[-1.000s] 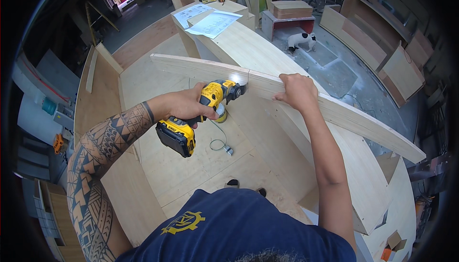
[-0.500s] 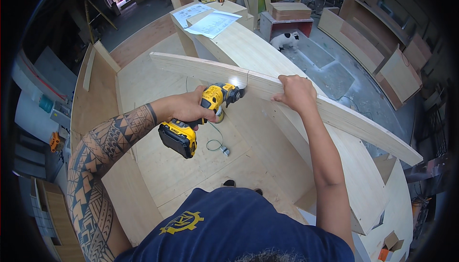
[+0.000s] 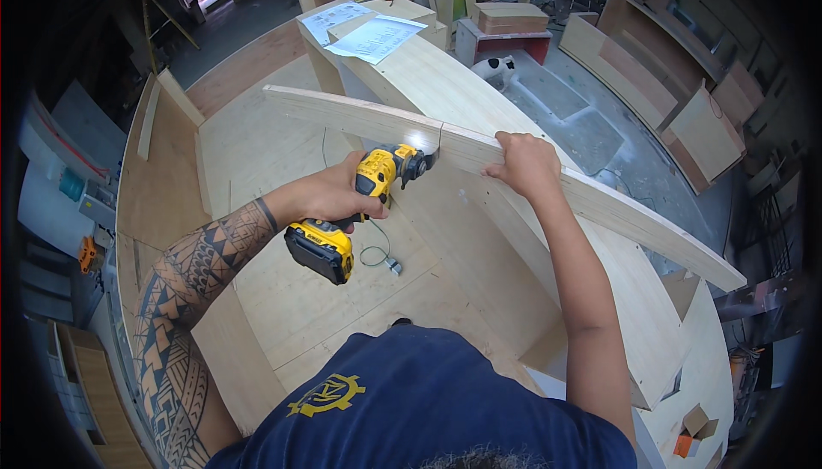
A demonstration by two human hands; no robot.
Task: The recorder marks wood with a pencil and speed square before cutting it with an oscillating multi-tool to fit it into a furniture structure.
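The left hand (image 3: 336, 196) grips a yellow cordless tool (image 3: 375, 176) close to the long wooden board (image 3: 467, 149) that the right hand (image 3: 526, 166) clasps

Bench: long pale wooden top (image 3: 458, 83), running from far centre to near right. On its far end: two printed paper sheets (image 3: 377, 38), slightly overlapping. Plank (image 3: 634, 215) lies slantwise across the top, its left end overhanging; exact contact line unclear.
Lower surface: plywood floor (image 3: 282, 285), with green cord and plug (image 3: 392, 265) lying loose.
Concrete floor (image 3: 591, 139): carries a low red-edged stand (image 3: 537, 47), wooden box (image 3: 512, 17) on top. Near right: open carton (image 3: 695, 426) on a pale panel (image 3: 704, 349).
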